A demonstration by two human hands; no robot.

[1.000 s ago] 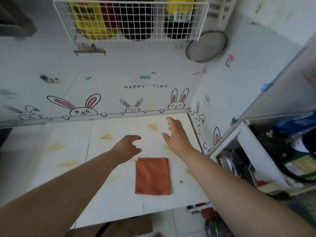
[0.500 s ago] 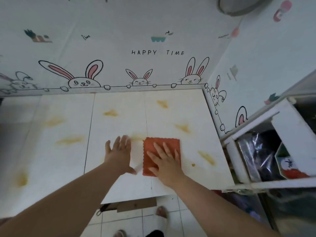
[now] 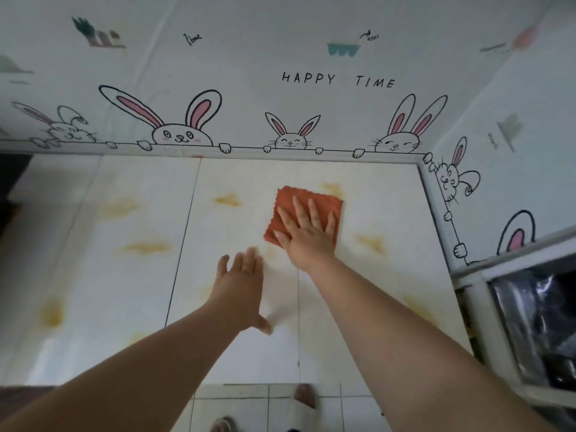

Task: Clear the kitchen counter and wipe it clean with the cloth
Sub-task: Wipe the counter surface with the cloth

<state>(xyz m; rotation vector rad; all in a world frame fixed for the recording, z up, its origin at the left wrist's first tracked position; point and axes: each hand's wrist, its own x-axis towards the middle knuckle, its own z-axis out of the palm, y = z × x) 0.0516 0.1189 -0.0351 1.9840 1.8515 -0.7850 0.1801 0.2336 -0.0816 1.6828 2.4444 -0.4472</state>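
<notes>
An orange cloth (image 3: 290,201) lies flat on the white counter (image 3: 124,275), toward its far right. My right hand (image 3: 307,232) presses down on the cloth with fingers spread, covering its near half. My left hand (image 3: 241,285) rests palm down on the bare counter just left of and nearer than the cloth, fingers apart, holding nothing. Several yellow-brown stains mark the counter, among them one (image 3: 229,200) left of the cloth and one (image 3: 371,243) to its right.
A wall with rabbit drawings (image 3: 184,132) closes the counter's back and right sides. A white shelf unit (image 3: 511,325) with dark bags stands at the right. The tiled floor (image 3: 268,406) and feet show below the counter's front edge.
My right hand came down on the cloth and pushed it away from the front edge toward the back wall. My left hand settled flat on the counter.
</notes>
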